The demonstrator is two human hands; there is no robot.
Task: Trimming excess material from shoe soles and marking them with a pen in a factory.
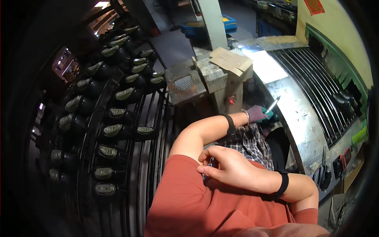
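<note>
My left hand (pixel 258 113), in a purple and green glove, is closed round a slim white pen (pixel 272 104) with a dark tip. It is by the near edge of the metal table (pixel 302 122), the pen pointing up toward the tabletop. My right hand (pixel 227 162) is bare and reaches across my chest. Its thumb and curled fingers pinch the hem of my red left sleeve (pixel 183 173) at the upper arm. The other fingertips are partly hidden. A checked cloth (pixel 252 146) covers my lap.
To the left, racks (pixel 130 166) carry many dark boot-like shapes (pixel 112 130) with glossy grey-green ends. Metal boxes (pixel 185 85) and cardboard (pixel 231 59) stand ahead. White paper (pixel 268 67), a rod conveyor (pixel 316 87) bearing a black item (pixel 342 99), and scissors (pixel 321 168) are at the right.
</note>
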